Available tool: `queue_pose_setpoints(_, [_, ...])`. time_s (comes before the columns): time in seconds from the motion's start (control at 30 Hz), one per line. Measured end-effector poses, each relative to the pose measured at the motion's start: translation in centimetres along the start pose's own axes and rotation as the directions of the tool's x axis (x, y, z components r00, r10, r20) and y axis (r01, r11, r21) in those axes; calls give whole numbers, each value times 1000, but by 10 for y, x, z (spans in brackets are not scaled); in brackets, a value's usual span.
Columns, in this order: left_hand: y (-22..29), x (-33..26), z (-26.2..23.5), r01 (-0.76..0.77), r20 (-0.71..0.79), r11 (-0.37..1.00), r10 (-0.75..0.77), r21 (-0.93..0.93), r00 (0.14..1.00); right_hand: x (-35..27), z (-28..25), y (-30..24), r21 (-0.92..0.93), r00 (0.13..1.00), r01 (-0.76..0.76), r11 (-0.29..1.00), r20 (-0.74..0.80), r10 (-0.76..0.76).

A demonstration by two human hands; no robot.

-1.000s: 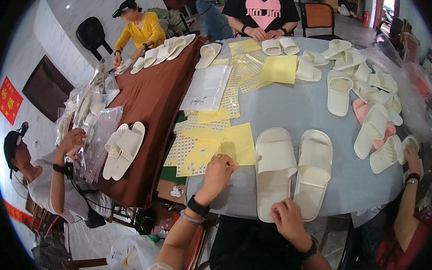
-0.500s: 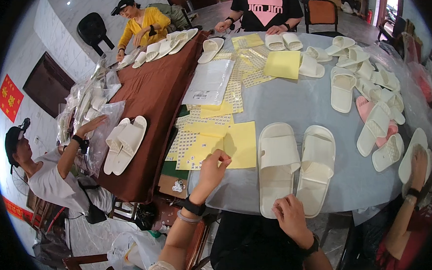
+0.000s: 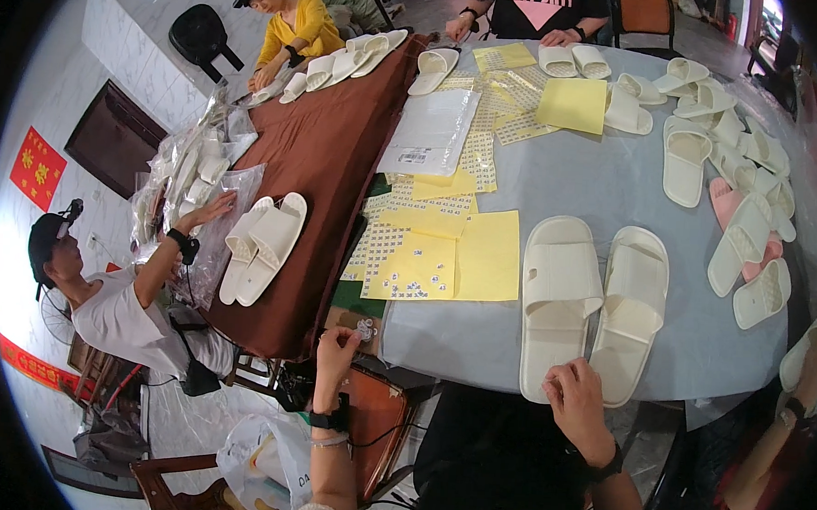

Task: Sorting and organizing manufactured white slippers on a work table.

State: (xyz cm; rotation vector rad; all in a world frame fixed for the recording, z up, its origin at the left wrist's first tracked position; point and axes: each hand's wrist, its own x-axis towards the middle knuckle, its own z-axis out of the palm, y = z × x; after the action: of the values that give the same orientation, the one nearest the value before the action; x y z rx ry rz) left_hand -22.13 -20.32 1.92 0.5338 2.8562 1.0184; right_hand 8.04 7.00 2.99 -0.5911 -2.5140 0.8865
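Resting on the left slipper's [image 3: 559, 300] heel, right hand [image 3: 578, 407] grip loose.

Two hands [image 3: 339, 348], two cream slippers [image 3: 559, 291] just ahead, three nearby people [image 3: 101, 304].

Two bare forearms, a dark band on each wrist

The left hand [image 3: 337, 348] has a black watch-like band with a thin pale bracelet just below it; the right hand [image 3: 578, 404] has a black wristband. Pale, textured sleeve edges show at the lower frame, above dark clothing on the lap.
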Motion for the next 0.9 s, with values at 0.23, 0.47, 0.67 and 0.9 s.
queue_pose_setpoints(0.23, [16,15,4,89,79,996,-89,5,993,-1,1,-1,18,1000,-11,1000,10,11])
queue_pose_setpoints(0.47, [99,44,15,-385,61,895,381,226,922,-1,2,2,2,1000,4,1000,19,-4])
queue_pose_setpoints(0.67, [142,135,81,-486,105,872,479,55,872,-2,3,6,22,1000,18,1000,17,-18])
queue_pose_setpoints(0.9, [139,180,145,-364,59,930,361,55,931,-3,1,4,49,1000,-11,999,5,11])
